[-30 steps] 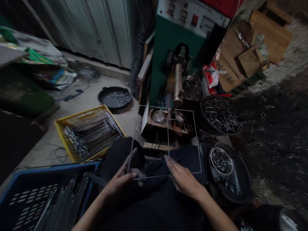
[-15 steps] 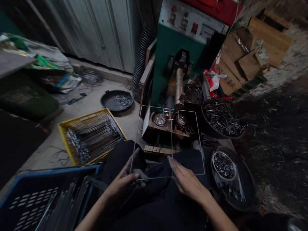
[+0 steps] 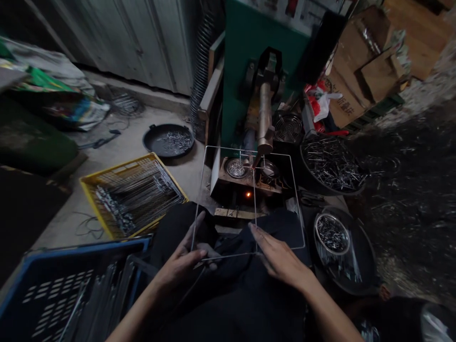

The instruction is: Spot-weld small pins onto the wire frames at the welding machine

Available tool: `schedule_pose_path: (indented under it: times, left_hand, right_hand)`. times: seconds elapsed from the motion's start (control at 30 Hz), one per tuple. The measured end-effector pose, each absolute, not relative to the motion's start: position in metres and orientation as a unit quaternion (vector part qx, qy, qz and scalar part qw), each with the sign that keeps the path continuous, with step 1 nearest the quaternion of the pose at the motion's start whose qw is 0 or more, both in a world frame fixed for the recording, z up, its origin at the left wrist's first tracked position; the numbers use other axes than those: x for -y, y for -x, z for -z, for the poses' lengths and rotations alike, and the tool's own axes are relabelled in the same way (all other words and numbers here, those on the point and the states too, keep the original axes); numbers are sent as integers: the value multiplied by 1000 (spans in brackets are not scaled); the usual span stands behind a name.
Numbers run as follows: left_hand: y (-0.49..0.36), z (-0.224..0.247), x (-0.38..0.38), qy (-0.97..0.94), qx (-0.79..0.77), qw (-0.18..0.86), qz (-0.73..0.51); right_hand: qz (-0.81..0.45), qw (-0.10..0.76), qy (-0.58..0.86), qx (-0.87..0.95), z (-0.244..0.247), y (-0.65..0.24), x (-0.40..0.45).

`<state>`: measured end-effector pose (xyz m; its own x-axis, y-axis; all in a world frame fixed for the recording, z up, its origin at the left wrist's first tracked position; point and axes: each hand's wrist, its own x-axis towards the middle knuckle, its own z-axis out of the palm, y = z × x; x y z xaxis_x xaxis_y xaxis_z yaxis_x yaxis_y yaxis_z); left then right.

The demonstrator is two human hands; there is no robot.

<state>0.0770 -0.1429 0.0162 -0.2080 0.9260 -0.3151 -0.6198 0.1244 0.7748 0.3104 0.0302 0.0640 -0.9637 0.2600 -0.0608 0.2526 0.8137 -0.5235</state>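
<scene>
A rectangular wire frame (image 3: 255,204) with a middle bar spans the space between my hands and a green spot welder (image 3: 265,109). My left hand (image 3: 188,254) grips its near left corner between thumb and fingers. My right hand (image 3: 280,254) is closed on the middle bar near the frame's near edge. The far side of the frame, where small wire pieces cross the bar, sits at the welder's electrode tip (image 3: 257,159). An orange glowing spot (image 3: 248,194) shows below it. My right fingertips partly hide the wire they hold.
A small dish of metal bits (image 3: 236,167) sits under the electrodes. At left are a yellow crate (image 3: 89,192) of wire rods, a blue crate (image 3: 85,251) and a black pan (image 3: 151,142). Metal parts fill a basin (image 3: 333,164) and a bowl (image 3: 332,232) at right.
An orange glow has appeared below the electrodes, and the electrode tip now looks reddish. The view has tilted slightly downward. Both hands keep their hold on the wire frame.
</scene>
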Motion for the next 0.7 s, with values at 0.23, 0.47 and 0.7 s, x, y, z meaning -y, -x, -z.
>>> schedule_pose_path:
  times: [0.23, 0.47, 0.7]
  left_hand:
    - [-30, -20, 72, -228, -420, 578, -662]
    - [39, -8, -14, -250, -338, 571, -705]
    - [60, -11, -38, -263, -341, 555, -712]
  right_hand:
    - [-188, 54, 192, 962, -64, -267, -90]
    - [-110, 129, 266, 949, -76, -217, -182]
    - [-193, 178, 237, 935, -83, -202, -219]
